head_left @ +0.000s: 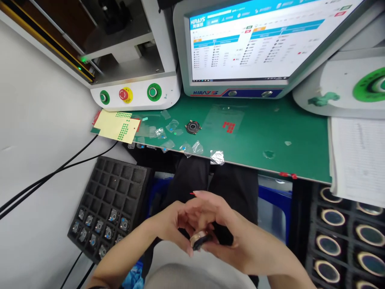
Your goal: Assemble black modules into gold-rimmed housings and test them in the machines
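Close to my body, above my lap, both hands grip a small round watch case (199,240) with a gold-toned rim and a dark face. My left hand (173,224) has its thumb and fingers on the case's left side. My right hand (224,224) curls round it from the other side, thumb underneath. A small red sliver (192,194) shows at a fingertip of the right hand. On the green bench, a separate round black watch back (193,127) lies beyond my hands, touched by neither.
Scraps of clear film (173,126), red stickers (229,127) and a yellow sticker sheet (116,125) lie on the green bench (255,140). A black foam tray (110,200) of small parts stands left; another tray (345,233) holds watch cases at right. Behind are a monitor (240,48) and button panel (135,94).
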A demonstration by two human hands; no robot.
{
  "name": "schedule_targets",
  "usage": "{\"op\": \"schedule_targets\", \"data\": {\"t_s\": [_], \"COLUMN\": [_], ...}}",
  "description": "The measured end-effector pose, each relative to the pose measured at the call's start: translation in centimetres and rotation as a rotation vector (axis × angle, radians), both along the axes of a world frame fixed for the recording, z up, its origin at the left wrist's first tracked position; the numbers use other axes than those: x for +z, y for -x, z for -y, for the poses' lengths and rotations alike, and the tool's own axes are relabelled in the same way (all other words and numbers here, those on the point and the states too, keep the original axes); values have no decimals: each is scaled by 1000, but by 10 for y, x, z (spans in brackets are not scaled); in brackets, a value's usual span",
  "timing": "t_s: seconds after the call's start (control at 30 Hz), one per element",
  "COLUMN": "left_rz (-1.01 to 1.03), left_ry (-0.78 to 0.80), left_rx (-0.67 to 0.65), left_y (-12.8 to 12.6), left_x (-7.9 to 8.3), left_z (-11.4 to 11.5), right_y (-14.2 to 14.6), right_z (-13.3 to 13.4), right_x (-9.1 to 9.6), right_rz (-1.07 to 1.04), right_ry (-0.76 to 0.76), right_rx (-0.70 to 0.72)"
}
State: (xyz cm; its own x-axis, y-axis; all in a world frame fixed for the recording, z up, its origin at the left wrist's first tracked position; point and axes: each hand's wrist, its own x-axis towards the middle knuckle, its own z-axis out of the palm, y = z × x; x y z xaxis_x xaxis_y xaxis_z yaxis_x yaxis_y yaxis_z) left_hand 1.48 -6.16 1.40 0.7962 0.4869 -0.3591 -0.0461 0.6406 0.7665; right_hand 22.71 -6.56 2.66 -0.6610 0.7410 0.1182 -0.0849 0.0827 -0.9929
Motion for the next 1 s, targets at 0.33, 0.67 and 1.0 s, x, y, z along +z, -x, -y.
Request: {"op": "schedule_targets", "data": {"t_s": [0.33,0.67,1.0], "left_rz": [-78,-458,-511], "left_ry": [-399,-1292,-1533], "left_rx": [189,442,361], "left_y": [-11,-16,-22], "left_x": [17,44,52], "left_z": [-6,-13,-15], "right_y": [-11,-4,-5], "right_z": [-6,15,17], "right_x": [2,17,32], "right_rz": [-151,124,309], "right_ry": [38,-225,-336], "right_rx": [-229,-723,-783]}}
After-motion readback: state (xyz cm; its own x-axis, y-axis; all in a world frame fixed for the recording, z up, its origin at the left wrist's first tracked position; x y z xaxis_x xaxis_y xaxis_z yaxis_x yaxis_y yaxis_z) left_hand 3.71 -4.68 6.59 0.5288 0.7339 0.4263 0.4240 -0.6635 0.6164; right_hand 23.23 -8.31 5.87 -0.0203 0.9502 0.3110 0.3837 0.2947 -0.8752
